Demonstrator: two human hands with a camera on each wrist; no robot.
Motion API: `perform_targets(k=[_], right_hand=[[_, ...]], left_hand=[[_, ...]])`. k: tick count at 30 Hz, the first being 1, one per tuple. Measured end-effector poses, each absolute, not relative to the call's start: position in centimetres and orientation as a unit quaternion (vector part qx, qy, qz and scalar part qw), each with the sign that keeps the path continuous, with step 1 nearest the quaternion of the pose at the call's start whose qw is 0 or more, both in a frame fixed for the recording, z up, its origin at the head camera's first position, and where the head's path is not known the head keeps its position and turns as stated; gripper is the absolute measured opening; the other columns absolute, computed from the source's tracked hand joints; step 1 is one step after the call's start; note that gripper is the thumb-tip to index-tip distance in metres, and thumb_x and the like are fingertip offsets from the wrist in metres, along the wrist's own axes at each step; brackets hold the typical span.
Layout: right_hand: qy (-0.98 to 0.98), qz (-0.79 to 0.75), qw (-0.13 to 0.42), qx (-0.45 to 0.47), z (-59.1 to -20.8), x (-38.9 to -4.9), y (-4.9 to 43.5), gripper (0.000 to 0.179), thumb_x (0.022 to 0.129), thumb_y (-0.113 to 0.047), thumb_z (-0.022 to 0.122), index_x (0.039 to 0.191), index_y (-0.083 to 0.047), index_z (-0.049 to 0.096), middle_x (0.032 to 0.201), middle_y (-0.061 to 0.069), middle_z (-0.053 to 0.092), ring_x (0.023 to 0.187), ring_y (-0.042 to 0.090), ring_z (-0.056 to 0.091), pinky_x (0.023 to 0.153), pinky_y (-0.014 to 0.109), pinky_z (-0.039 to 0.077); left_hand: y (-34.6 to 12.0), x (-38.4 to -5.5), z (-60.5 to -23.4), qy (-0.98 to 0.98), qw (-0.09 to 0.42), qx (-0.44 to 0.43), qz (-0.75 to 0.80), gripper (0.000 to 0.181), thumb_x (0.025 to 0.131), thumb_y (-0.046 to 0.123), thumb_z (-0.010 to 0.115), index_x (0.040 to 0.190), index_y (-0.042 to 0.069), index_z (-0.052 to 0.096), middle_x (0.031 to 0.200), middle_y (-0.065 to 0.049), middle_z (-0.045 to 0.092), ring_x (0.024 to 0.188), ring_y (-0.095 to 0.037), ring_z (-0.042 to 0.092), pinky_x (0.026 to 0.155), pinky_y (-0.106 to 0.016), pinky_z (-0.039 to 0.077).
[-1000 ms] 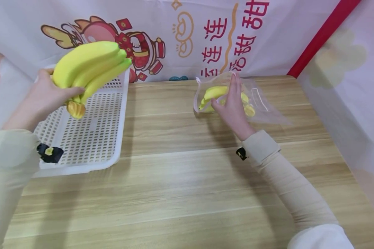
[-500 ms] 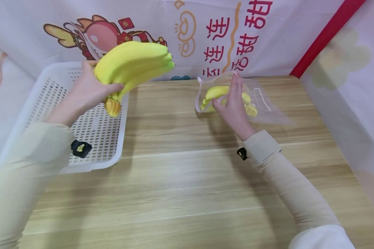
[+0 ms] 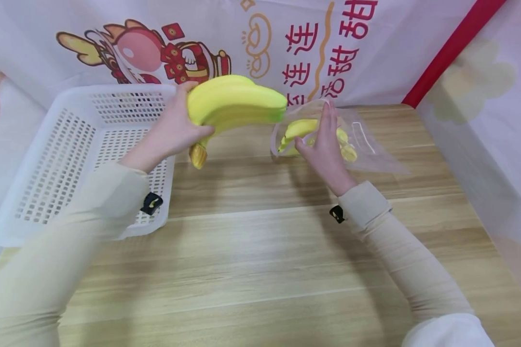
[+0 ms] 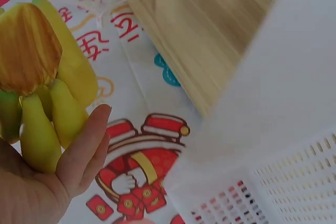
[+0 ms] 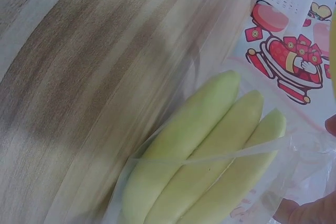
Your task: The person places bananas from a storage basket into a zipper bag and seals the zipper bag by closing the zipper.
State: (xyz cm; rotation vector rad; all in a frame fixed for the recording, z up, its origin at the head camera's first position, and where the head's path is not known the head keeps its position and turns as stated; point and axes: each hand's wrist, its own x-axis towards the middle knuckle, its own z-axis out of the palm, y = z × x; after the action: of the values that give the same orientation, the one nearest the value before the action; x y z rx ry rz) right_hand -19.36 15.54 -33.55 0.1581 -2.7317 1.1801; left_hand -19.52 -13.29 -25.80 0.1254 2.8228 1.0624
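My left hand (image 3: 169, 127) grips a bunch of yellow bananas (image 3: 236, 101) near its stem end, held up in the air between the basket and the bag. Their greenish tips point right, towards the bag mouth. In the left wrist view the brown cut stem (image 4: 29, 48) faces the camera. Another bunch of bananas (image 5: 205, 150) lies inside a clear zip bag (image 3: 373, 144) at the back right of the table. My right hand (image 3: 327, 149) rests at the mouth of this bag, fingers extended to the upper rim and thumb spread to the lower rim.
A white perforated plastic basket (image 3: 69, 159) stands on the left of the wooden table (image 3: 260, 250). Behind the table hangs a printed white cloth (image 3: 226, 43) with red lettering and a cartoon figure. Another cloth wall (image 3: 482, 144) bounds the right side.
My left hand has carried the banana bunch rightwards from above the basket to beside the bag, the tips turning right and slightly down. The right hand and the bag have stayed in place.
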Motion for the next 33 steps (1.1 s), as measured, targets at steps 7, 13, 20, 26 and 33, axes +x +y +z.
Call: perform_targets(k=[7,13,20,26,33], right_hand=[[-0.915,0.393,0.078,0.052,-33.4,-19.3,15.5,0.096,0.087,-0.019,0.065,0.153,-0.003,-0.002,0.162,0.007,-0.009,0.15,0.021,-0.001,0.123,0.036,0.013],[-0.914,0.395,0.077,0.053,-33.5,-19.3,15.5,0.096,0.087,-0.018,0.065,0.153,-0.004,-0.003,0.162,0.005,-0.011,0.15,0.021,-0.004,0.123,0.037,0.011],[-0.913,0.397,0.075,0.049,-33.8,-19.2,15.5,0.097,0.086,-0.017,0.066,0.154,-0.006,-0.003,0.162,0.002,-0.012,0.15,0.018,-0.005,0.123,0.036,0.01],[-0.914,0.397,0.074,0.047,-33.9,-19.1,15.5,0.099,0.083,-0.016,0.068,0.154,-0.006,-0.002,0.162,0.001,-0.013,0.15,0.022,-0.007,0.122,0.038,0.009],[-0.917,0.387,0.088,0.05,-34.0,-19.2,15.9,0.1,0.083,-0.014,0.07,0.153,-0.005,-0.001,0.162,0.004,-0.008,0.15,0.023,-0.002,0.122,0.037,0.012]], left_hand=[[-11.1,-19.8,-26.7,0.932,0.066,0.067,0.35,0.092,0.08,0.026,0.068,0.152,0.021,0.012,0.139,-0.018,0.037,0.113,-0.026,0.044,0.095,-0.047,0.042],[-9.8,-20.2,-27.3,0.936,0.068,0.067,0.339,0.093,0.079,0.026,0.068,0.153,0.022,0.012,0.149,-0.015,0.029,0.12,-0.026,0.04,0.101,-0.05,0.041],[-8.5,-20.0,-27.8,0.936,0.097,0.049,0.334,0.094,0.081,0.026,0.068,0.153,0.028,0.007,0.146,-0.017,0.028,0.109,-0.028,0.047,0.09,-0.047,0.049],[-7.6,-19.8,-28.3,0.936,0.08,0.05,0.34,0.09,0.081,0.028,0.068,0.151,0.032,0.012,0.146,-0.02,0.024,0.103,-0.029,0.051,0.085,-0.044,0.052],[-7.3,-19.7,-28.5,0.925,0.082,0.068,0.366,0.085,0.084,0.04,0.064,0.151,0.035,0.012,0.146,-0.02,0.021,0.11,-0.027,0.046,0.09,-0.045,0.05]])
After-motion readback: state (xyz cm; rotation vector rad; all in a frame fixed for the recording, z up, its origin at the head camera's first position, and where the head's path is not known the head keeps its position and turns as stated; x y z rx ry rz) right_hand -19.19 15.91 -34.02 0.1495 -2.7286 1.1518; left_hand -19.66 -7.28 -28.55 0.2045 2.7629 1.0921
